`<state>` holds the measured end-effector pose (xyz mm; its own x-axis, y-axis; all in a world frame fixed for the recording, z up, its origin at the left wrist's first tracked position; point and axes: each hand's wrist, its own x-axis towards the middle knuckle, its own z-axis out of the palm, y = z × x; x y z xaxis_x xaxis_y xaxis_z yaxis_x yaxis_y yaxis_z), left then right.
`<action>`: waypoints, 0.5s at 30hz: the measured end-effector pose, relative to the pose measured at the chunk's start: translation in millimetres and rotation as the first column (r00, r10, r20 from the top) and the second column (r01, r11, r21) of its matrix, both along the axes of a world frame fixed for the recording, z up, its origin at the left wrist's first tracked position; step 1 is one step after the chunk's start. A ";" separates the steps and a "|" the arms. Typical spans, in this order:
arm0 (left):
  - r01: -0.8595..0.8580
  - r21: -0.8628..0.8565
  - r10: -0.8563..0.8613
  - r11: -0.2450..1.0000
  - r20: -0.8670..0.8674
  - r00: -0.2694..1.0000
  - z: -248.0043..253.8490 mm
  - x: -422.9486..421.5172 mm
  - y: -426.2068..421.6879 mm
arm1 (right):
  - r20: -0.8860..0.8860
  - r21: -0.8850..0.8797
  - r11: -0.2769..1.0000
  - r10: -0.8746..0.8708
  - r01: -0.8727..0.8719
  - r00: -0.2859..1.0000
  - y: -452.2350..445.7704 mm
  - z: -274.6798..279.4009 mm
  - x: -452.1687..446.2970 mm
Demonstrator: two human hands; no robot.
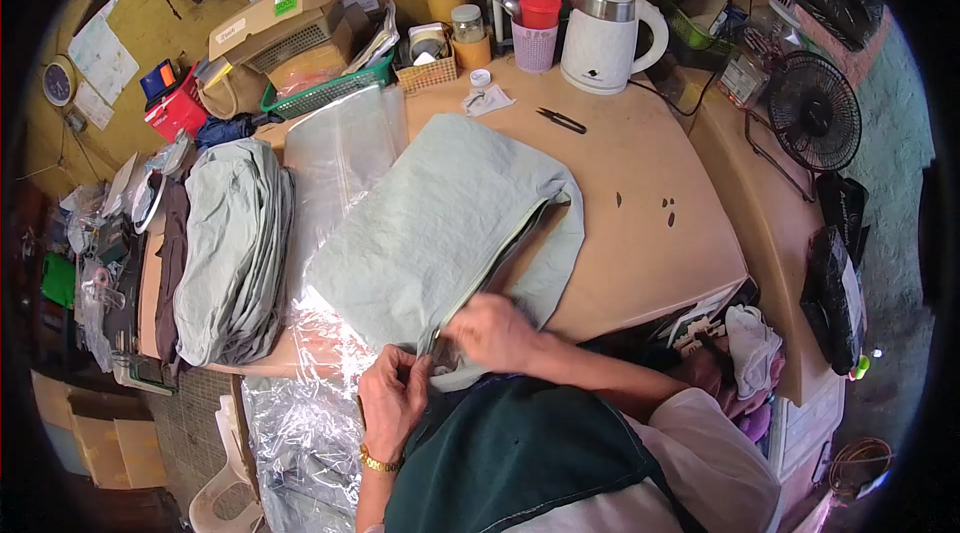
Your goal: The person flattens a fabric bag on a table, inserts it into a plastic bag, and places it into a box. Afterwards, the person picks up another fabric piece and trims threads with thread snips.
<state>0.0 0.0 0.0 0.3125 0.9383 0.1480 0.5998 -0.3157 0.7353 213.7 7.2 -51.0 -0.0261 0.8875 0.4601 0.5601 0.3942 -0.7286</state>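
A light grey-green fabric bag (430,213) lies on the table in front of me, its long side opening gaping dark toward the right. What looks like a zip (490,268) runs along that opening. My left hand (392,398), with a gold bracelet at the wrist, pinches the bag's near corner. Close beside it, my right hand (490,333) is closed at the near end of the zip; its fingertips are partly hidden, so whether it holds a zip pull is unclear. Clear plastic sheeting (325,333) lies under the bag's left side and hangs over the table edge.
A folded stack of similar grey-green fabric (232,253) sits at the left. Thread snips (562,121) lie beyond the bag. A white kettle (600,43), a green basket (325,93) and a pink cup (533,45) line the back. A black fan (815,113) stands at the right.
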 end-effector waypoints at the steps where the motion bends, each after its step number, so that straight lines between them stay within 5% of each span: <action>1: -0.006 -0.005 0.006 1.000 -0.056 0.998 2.0 -3.0 0.7 | -0.002 0.001 1.000 0.001 -0.001 1.000 0.7 4.0 -1.1; 6: -0.064 0.141 0.073 0.988 -0.060 0.996 -3.2 -39.9 -1.2 | -0.022 0.121 0.795 -0.596 0.594 0.802 -0.5 7.5 120.7; 7: -0.140 0.007 0.140 0.990 -0.073 0.987 11.1 -41.7 -4.3 | 0.000 0.058 0.783 -0.620 0.619 0.784 -14.5 26.5 126.3; 9: -0.023 0.146 0.048 0.989 -0.175 0.983 15.9 -43.7 -5.2 | 0.127 -0.149 0.764 -0.615 0.628 0.778 -40.5 53.3 131.1; 11: 0.001 -0.084 -0.006 0.996 -0.058 0.998 13.4 -65.6 5.2 | 0.231 -0.285 0.741 -0.563 0.608 0.794 -59.6 50.0 154.8; 13: -0.064 -0.073 0.069 0.995 0.075 0.995 23.3 -90.3 27.1 | -0.068 -0.420 0.865 -0.330 0.273 0.942 -70.6 43.5 186.1; 15: -0.249 -0.006 0.236 0.969 0.341 0.910 27.3 -77.6 54.6 | -0.148 -0.341 0.884 -0.387 0.320 0.910 -42.1 53.1 190.3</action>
<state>-77.6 54.6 27.3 0.0020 0.9708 0.2397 0.3808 -0.2224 0.8975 404.0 -34.9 2.1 0.3811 0.9156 0.1285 0.4443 -0.0595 -0.8939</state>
